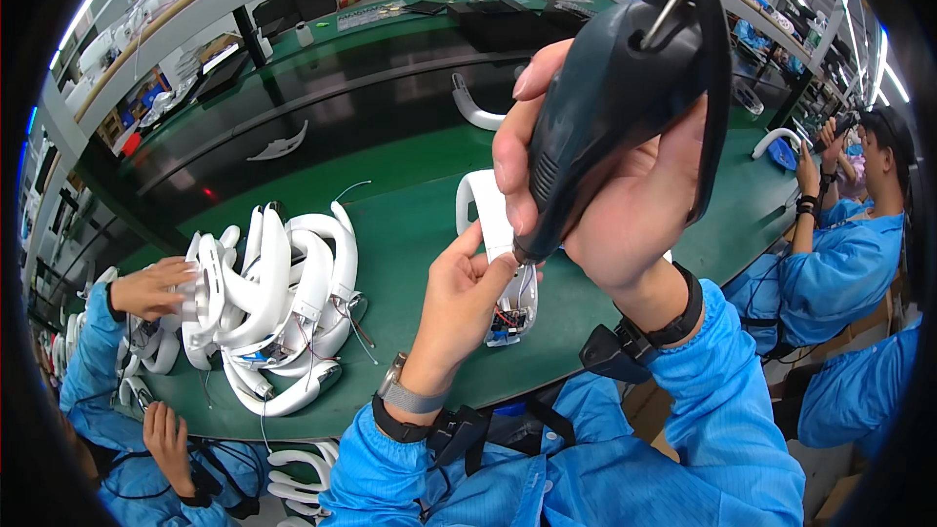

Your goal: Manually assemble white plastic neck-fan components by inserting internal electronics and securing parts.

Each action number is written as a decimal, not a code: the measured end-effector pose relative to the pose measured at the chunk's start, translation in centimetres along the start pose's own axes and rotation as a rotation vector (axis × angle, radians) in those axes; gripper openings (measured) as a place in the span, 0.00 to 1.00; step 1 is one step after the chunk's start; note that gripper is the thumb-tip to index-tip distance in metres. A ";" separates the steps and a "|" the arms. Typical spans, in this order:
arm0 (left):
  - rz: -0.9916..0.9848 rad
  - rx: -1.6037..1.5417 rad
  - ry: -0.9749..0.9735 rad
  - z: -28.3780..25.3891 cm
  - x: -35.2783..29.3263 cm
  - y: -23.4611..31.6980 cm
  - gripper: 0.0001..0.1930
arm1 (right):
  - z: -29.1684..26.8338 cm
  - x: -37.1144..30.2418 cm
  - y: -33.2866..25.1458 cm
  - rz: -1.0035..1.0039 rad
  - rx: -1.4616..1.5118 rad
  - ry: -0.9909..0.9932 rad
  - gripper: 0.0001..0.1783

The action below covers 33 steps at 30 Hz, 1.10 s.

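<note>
My right hand (625,195) is wrapped round a dark electric screwdriver (610,88), which points down, its cable hanging from the top. The screwdriver's lower end meets a white curved plastic housing (491,220), beside my left fingertips. With thumb and fingers my left hand (459,293) grips this housing over the green table. At the housing's near end a small circuit board with wires (508,324) shows. The screwdriver's bit and any screw are hidden by my hand and the tool.
Left of me lies a pile of white curved housings (283,283) with loose wires, and a co-worker's hand (151,288) touches it. Beyond the green table (410,224) runs a dark conveyor belt (361,127) carrying white parts. Another person (830,254) works at the right.
</note>
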<state>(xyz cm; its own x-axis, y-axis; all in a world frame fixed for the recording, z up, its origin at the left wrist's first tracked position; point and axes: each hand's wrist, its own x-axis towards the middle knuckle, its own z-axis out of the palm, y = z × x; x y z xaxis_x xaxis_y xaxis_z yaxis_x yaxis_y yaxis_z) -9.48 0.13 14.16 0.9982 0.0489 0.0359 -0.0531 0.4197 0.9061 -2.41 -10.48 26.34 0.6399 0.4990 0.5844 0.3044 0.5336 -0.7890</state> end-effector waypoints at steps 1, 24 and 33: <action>0.019 -0.001 -0.009 -0.2 0.0 -0.2 0.25 | 0.1 0.0 0.1 0.019 -0.005 0.002 0.53; 0.014 0.241 0.075 2.2 -0.8 -0.5 0.35 | -15.8 -7.1 -0.8 -0.147 -0.442 0.395 0.57; 0.118 0.299 0.200 2.8 -0.6 -2.6 0.19 | -19.5 -11.5 3.1 -0.097 -0.328 0.512 0.59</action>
<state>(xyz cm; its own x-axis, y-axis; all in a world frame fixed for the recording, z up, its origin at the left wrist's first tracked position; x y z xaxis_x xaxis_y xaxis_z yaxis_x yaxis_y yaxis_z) -9.88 -3.58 12.96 0.9588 0.2692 0.0907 -0.1266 0.1188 0.9848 4.94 -27.85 13.52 0.8316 0.0238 0.5549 0.5270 0.2818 -0.8018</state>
